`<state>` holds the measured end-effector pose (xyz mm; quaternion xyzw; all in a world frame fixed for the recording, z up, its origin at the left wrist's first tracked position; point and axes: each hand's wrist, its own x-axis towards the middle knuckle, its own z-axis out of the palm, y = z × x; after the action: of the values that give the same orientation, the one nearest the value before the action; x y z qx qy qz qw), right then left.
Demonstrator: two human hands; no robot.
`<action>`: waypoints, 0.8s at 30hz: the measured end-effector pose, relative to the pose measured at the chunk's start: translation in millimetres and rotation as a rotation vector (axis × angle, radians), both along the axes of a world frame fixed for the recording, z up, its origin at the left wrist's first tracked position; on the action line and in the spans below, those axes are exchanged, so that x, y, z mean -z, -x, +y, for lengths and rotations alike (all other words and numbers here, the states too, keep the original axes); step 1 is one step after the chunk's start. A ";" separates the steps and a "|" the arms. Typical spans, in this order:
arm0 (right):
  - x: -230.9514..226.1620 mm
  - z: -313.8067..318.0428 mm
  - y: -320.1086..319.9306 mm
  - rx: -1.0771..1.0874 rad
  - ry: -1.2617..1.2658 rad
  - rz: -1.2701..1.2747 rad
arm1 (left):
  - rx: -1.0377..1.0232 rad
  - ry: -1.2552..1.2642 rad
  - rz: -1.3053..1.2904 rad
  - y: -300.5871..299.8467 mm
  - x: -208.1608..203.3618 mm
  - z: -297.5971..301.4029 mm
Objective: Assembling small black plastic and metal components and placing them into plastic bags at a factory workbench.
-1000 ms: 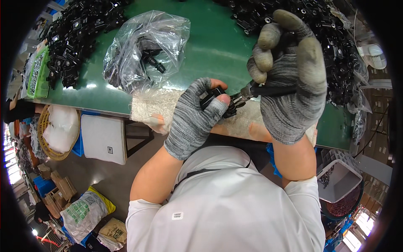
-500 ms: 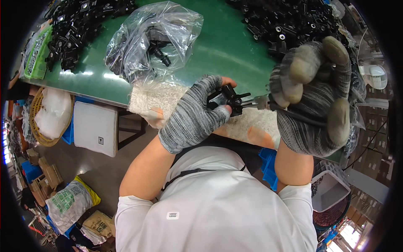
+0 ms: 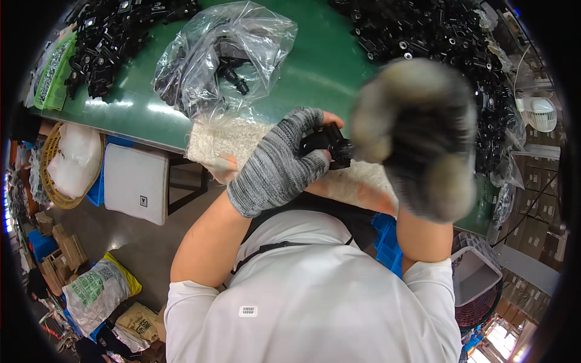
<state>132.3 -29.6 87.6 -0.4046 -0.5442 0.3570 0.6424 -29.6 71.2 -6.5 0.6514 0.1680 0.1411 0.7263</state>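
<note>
Gripping the black part [image 3: 333, 144] between thumb and fingers, the left hand [image 3: 275, 162] carries it at its right side. The right hand [image 3: 417, 139], motion-blurred, sits just beside the part; its grip cannot be determined. Compared with half a second earlier, it is farther left.

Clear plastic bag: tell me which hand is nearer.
Left: in the picture, the left hand is below and right of the bag; the blurred right hand lies much farther right.

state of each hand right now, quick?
Left hand: closed, holding a black part.
Right hand: motion-blurred; cannot tell whether it is open, closed or holding anything.
</note>
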 end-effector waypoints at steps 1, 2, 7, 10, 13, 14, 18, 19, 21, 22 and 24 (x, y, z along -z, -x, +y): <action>-0.4 -4.1 -8.1 -0.042 -0.082 0.077 | -0.047 0.064 -0.038 -2.0 -2.2 -4.4; 1.8 -7.4 -19.6 -0.096 -0.173 0.122 | -0.047 0.061 -0.036 -1.4 -4.6 -4.7; 7.0 -12.2 -35.4 -0.138 -0.265 0.248 | -0.062 0.072 0.185 -5.6 -22.5 -6.9; 3.4 -14.7 -20.0 -0.030 -0.222 0.388 | -0.080 -0.085 0.145 -10.1 -19.8 -7.6; -6.9 -6.2 -4.7 0.012 -0.145 0.533 | -0.076 -0.083 0.129 -9.1 -20.3 -7.0; -5.5 -4.2 -4.0 0.016 -0.145 0.540 | -0.071 -0.086 0.133 -8.1 -20.4 -7.0; 12.3 -4.8 -19.8 -0.009 -0.184 0.500 | -0.077 -0.059 0.139 -5.9 -18.5 -6.8; 10.7 -2.6 -18.2 -0.018 -0.195 0.484 | -0.080 -0.124 0.123 -6.1 -17.4 -6.9; 1.0 -2.0 -7.6 -0.012 -0.159 0.515 | -0.085 -0.058 0.150 -5.8 -18.6 -7.6; -3.6 -2.4 -3.4 -0.010 -0.147 0.526 | -0.092 0.010 0.174 -6.1 -20.0 -8.0; -6.1 -4.1 -1.1 0.018 -0.125 0.578 | -0.100 0.042 0.205 -8.1 -23.9 -9.1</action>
<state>133.5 -33.7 93.7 -0.2507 -0.3561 0.4176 0.7975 -21.6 62.0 17.4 0.6378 0.2765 0.1065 0.7109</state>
